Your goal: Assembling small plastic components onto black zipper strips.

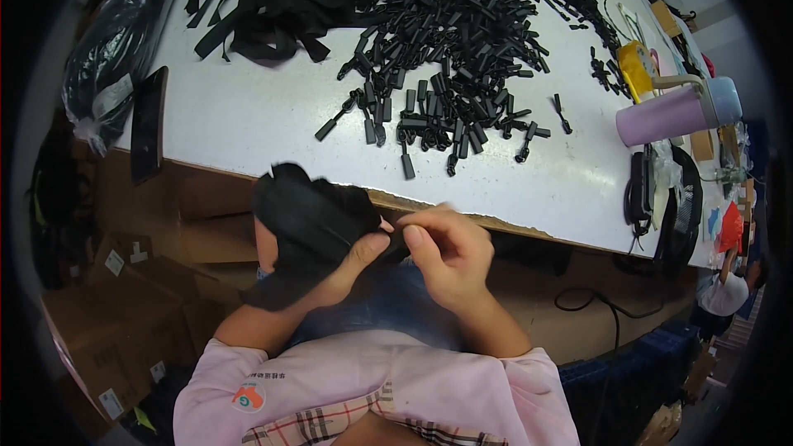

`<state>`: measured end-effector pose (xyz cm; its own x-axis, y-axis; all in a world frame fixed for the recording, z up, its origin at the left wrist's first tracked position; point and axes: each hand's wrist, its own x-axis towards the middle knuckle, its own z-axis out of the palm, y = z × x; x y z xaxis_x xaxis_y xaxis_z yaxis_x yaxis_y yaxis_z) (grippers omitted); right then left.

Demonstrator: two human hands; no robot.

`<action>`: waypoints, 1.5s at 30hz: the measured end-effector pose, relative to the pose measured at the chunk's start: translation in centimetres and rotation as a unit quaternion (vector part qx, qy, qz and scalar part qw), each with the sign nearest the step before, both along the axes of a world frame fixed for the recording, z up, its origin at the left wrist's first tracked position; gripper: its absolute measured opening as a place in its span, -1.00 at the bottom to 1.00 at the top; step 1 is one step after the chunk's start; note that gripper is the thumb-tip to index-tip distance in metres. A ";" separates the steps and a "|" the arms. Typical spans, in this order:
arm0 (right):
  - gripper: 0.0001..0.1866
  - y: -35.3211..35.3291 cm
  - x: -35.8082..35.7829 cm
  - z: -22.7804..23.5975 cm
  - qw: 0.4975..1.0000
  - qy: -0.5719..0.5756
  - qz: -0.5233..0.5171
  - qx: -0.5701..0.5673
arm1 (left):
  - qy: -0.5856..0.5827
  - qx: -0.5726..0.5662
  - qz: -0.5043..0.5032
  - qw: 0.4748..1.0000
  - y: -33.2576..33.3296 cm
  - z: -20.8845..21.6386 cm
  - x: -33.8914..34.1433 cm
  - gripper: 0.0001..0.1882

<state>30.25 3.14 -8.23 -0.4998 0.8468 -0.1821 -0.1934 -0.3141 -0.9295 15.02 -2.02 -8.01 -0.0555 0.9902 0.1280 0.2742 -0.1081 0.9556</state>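
In front of the table edge, my left hand (357, 263) is closed round a bundle of black fabric strips (310, 219). The fabric drapes over that hand and forearm and hides most of its fingers. My right hand (454, 254) is close beside it, thumb and forefinger pinched together by the end of the bundle. Whatever is between those fingertips is too small and dark to make out. Beyond my hands, a large heap of black zipper pulls (446, 107) spreads over the white table (256, 120). More black fabric strips (273, 8) are piled at the far left.
A black phone (149, 124) lies at the table's left edge, near a clear plastic bag (116, 58). On the right stand a lilac bottle (665, 116) and a yellow object (635, 68). Cardboard boxes (124, 330) are stacked at lower left. Another person (724, 293) is at far right.
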 end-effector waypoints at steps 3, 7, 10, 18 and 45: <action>-0.69 1.5 1.0 -0.1 0.707 -0.420 -0.140 0.552 | -0.122 -0.076 0.047 0.988 0.0 0.0 0.4 -0.87; -0.74 3.0 1.3 -0.9 0.608 -0.455 -0.135 0.637 | -0.187 -0.121 0.069 0.972 0.0 0.0 0.8 -0.83; -0.80 3.3 1.0 -1.2 0.669 -0.414 -0.162 0.595 | -0.159 -0.114 0.066 0.979 0.0 0.1 0.9 -0.81; -0.85 1.0 0.9 0.4 0.961 -0.087 -0.004 0.261 | -0.207 -0.135 -0.043 0.968 0.4 0.5 0.6 -0.78; -0.90 -1.3 -1.4 -0.5 0.994 0.088 -0.066 -0.015 | -0.024 0.006 0.047 0.999 0.2 1.9 1.0 -0.86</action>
